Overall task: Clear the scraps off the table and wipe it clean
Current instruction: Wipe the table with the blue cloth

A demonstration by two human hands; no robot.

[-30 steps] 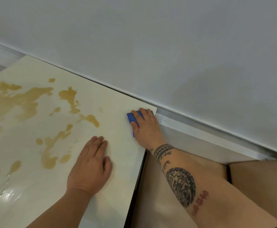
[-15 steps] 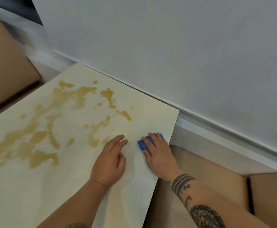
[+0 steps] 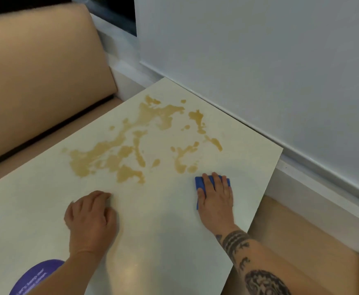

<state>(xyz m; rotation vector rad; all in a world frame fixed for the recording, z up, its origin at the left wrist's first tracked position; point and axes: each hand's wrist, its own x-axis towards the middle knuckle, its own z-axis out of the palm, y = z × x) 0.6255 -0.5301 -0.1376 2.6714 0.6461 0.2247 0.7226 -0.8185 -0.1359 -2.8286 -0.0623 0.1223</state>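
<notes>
Both my hands have slid away from the far right corner of the pale cream counter [image 3: 163, 241], toward its middle. Nearest me, a round purple sticker with white print [image 3: 35, 277] shows at the counter's front edge beside my left forearm. My left hand [image 3: 91, 218] rests on the counter with its fingers loosely curled, holding nothing. My right hand [image 3: 216, 199] lies flat, fingers straight, pressing the folded blue cloth [image 3: 200, 184] onto the surface. Just beyond the cloth spreads the yellow-brown spilled liquid [image 3: 131, 150], reaching toward the grey wall [image 3: 259, 60]. A tan padded bench seat [image 3: 35, 71] stands on the far left.
</notes>
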